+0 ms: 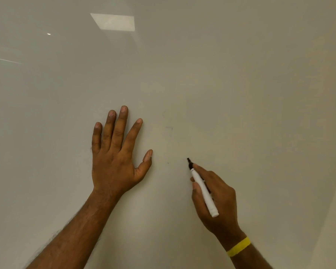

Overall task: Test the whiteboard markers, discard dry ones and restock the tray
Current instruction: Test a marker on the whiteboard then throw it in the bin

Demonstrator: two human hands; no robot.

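The whiteboard (202,84) fills the view; the left hand (114,160) lies flat on it, fingers straight and spread, thumb out to the side, grasping nothing. To the right of that hand and a little lower, the right hand (215,199) grips a marker (203,189) — white barrel, black tip uncapped — with thumb and fingers curled round the barrel; the tip points up and left, at or just off the board, contact cannot be told. Between the left hand's thumb and the marker tip sits a tiny dark speck (168,163); above it, a faint grey smudge (170,130). A yellow band (239,246) circles the right wrist; a bright rectangular glare (113,22) shows high on the board above the left hand.
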